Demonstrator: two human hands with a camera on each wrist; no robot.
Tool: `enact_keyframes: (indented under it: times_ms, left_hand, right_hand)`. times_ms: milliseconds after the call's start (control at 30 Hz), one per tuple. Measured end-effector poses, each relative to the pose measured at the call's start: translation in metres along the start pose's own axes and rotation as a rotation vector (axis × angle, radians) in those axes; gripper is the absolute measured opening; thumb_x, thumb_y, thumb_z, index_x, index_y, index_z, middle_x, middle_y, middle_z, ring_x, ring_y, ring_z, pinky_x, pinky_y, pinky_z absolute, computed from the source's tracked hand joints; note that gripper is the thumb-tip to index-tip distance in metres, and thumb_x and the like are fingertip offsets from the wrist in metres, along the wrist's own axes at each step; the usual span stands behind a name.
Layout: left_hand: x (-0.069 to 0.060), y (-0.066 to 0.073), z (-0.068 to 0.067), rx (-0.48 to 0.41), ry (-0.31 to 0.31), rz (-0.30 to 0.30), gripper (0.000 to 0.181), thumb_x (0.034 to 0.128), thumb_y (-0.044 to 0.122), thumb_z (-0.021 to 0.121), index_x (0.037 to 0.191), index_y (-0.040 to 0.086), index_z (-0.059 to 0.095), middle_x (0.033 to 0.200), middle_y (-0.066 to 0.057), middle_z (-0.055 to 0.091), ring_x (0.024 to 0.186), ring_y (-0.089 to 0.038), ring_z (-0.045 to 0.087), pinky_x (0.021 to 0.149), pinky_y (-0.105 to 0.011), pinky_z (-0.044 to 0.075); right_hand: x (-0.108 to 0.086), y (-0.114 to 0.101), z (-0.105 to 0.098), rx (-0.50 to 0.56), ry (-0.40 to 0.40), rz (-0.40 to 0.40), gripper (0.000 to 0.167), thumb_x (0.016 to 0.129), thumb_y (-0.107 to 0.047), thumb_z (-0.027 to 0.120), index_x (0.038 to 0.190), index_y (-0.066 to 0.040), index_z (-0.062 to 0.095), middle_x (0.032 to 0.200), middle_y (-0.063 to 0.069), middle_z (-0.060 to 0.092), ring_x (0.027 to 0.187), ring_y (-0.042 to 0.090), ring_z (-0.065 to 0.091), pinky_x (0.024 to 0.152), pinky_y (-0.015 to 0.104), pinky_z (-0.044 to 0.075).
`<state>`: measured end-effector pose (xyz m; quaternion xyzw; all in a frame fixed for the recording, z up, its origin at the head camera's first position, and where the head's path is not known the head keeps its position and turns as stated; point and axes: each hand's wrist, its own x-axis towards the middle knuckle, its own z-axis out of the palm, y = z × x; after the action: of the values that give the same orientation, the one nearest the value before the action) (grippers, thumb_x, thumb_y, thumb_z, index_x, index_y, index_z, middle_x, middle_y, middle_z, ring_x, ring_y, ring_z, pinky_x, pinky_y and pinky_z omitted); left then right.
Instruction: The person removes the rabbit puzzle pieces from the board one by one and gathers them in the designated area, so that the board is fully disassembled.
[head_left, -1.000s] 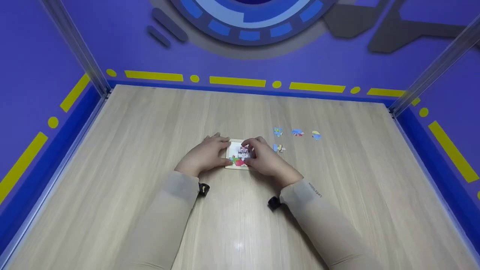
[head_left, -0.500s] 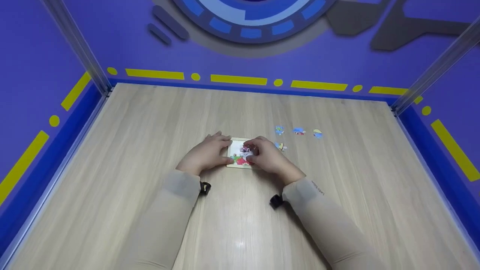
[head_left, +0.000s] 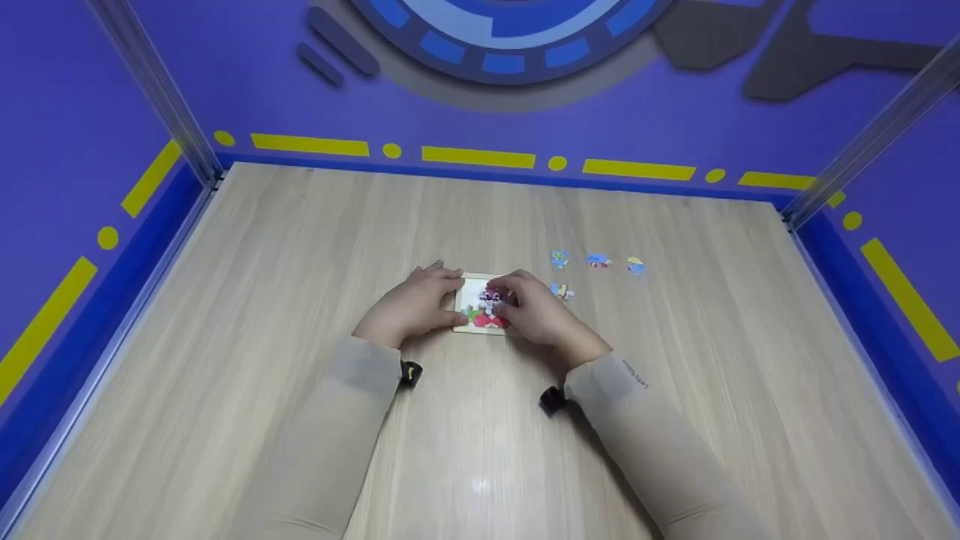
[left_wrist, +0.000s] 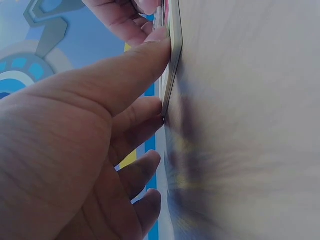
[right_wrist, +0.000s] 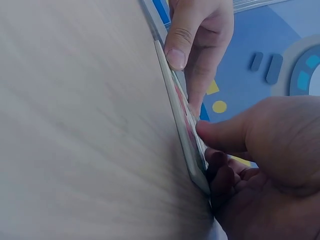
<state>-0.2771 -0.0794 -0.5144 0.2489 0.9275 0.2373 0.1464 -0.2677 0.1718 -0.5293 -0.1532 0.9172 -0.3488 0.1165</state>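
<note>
A small jigsaw puzzle tray [head_left: 481,331] with a pale wooden rim lies flat on the table between my hands. Red and green picture pieces fill its near part; the white base shows at the far left. My left hand [head_left: 411,306] holds the tray's left side, thumb at the near corner and index finger towards the far one. With thumb and fingers, my right hand [head_left: 541,311] pinches a puzzle piece [head_left: 490,297] with a white-and-pink animal face over the tray's middle. The right hand covers the tray's right side. The right wrist view shows the right thumb [right_wrist: 220,135] at the tray's surface.
Loose puzzle pieces lie beyond and right of the tray: a blue-green one [head_left: 559,259], a blue-red one [head_left: 598,260], a yellow-blue one [head_left: 635,265], and another [head_left: 561,292] close to my right hand. Purple-blue panels [head_left: 465,112] border the wood-grain table [head_left: 315,210].
The animal-face piece shifts and tilts slightly under the right fingers, and the right thumb has moved a little away from me. The left hand stays on the tray; the whole view shifts slightly.
</note>
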Motion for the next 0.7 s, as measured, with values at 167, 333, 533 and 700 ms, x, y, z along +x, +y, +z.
enact_keyframes:
  times_ms: [167,333,533,700]
  left_hand:
    - [0.000,0.001,0.000,0.001,-0.002,-0.009,0.077,0.1047,0.039,0.082,0.167,0.004,0.054,0.182,-0.011,0.045,0.177,-0.040,0.023,0.149,-0.055,0.014]
    - [0.001,0.002,0.001,0.011,-0.003,-0.011,0.076,0.1053,0.040,0.081,0.167,0.005,0.055,0.182,-0.011,0.045,0.178,-0.039,0.023,0.149,-0.054,0.014]
    - [0.001,0.003,0.001,0.007,-0.007,-0.008,0.075,0.1054,0.038,0.081,0.167,0.005,0.055,0.182,-0.012,0.045,0.177,-0.039,0.023,0.149,-0.054,0.013]
    - [-0.001,0.002,0.000,-0.004,-0.011,-0.014,0.075,0.1056,0.037,0.081,0.168,0.005,0.054,0.182,-0.012,0.044,0.178,-0.039,0.023,0.150,-0.053,0.012]
  right_hand:
    - [-0.002,-0.001,-0.005,0.027,-0.024,-0.016,0.042,0.113,-0.017,0.068,0.154,-0.010,0.068,0.144,0.013,0.065,0.117,0.025,0.067,0.106,0.045,0.059]
    - [-0.008,0.003,-0.014,0.056,-0.028,-0.044,0.041,0.113,-0.014,0.068,0.154,-0.008,0.069,0.145,0.013,0.066,0.122,0.027,0.066,0.108,0.046,0.058]
    - [-0.021,0.012,-0.030,0.051,0.005,-0.077,0.041,0.113,-0.015,0.070,0.154,-0.010,0.069,0.145,0.010,0.068,0.123,0.028,0.064,0.108,0.046,0.057]
    - [-0.034,0.022,-0.047,0.053,0.035,-0.060,0.043,0.112,-0.016,0.071,0.155,-0.014,0.069,0.148,0.004,0.070,0.125,0.028,0.063,0.111,0.048,0.057]
